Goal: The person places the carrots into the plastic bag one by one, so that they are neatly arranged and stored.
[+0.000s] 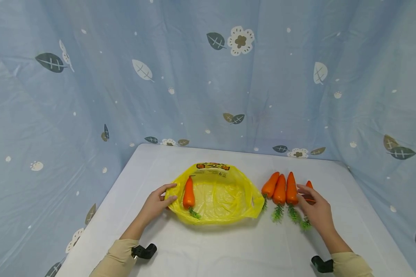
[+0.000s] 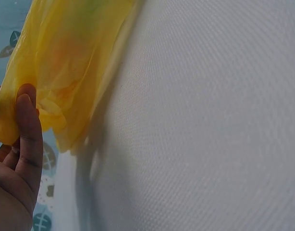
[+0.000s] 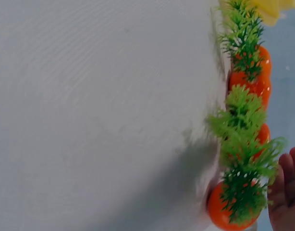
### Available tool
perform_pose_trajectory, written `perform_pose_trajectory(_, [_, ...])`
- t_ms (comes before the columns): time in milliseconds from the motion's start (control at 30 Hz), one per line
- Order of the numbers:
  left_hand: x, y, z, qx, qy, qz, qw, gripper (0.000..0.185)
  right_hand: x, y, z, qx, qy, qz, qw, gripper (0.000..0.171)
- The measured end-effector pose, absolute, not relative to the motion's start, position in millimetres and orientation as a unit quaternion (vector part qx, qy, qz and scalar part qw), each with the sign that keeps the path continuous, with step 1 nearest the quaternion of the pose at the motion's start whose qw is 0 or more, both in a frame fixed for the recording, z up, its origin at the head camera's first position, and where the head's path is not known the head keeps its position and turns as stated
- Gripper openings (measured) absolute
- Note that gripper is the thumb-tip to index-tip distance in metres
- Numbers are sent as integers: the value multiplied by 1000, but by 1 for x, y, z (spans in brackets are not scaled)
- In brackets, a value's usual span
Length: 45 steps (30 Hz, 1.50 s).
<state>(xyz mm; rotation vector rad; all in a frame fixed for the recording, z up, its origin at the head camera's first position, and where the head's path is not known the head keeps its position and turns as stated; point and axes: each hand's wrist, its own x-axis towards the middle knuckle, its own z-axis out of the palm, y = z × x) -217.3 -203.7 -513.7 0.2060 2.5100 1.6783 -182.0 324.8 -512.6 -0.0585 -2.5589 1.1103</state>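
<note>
A yellow plastic bag [image 1: 222,194] lies open in the middle of the white table [image 1: 228,250]. One orange carrot [image 1: 188,194] with green leaves lies on the bag's left part. My left hand [image 1: 169,193] pinches the bag's left edge; in the left wrist view the thumb [image 2: 25,120] presses the yellow film [image 2: 75,57]. To the right of the bag several carrots [image 1: 280,189] lie side by side, leaves toward me. My right hand [image 1: 303,193] rests over the rightmost carrot [image 1: 309,184], fingers fairly straight. The right wrist view shows those fingers [image 3: 288,190] beside that carrot's top [image 3: 219,211].
A blue curtain [image 1: 208,77] printed with leaves and flowers closes off the table on the back and both sides. Black wrist camera mounts [image 1: 143,251] sit on both forearms near the table's front edge.
</note>
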Motion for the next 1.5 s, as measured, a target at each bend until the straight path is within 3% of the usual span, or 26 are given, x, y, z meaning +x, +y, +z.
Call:
perform_pose_trajectory(200, [-219, -206, -518, 70, 828, 554, 58, 51, -180, 331, -516, -56, -906, 378, 185, 39])
perform_pose_trajectory(500, [-206, -197, -497, 69, 835, 544, 52, 48, -175, 338, -522, -96, -910, 366, 172, 40])
perform_pose_trajectory(867, [-218, -208, -520, 72, 823, 560, 59, 51, -167, 348, -525, -105, -910, 369, 159, 42])
perform_pose_trajectory(1300, [-219, -209, -521, 67, 826, 556, 63, 50, -171, 356, -529, -161, -909, 383, 42, 56])
perform_pose_trajectory(1500, [-218, -209, -521, 71, 827, 554, 62, 50, -172, 355, -530, -169, -908, 384, 25, 60])
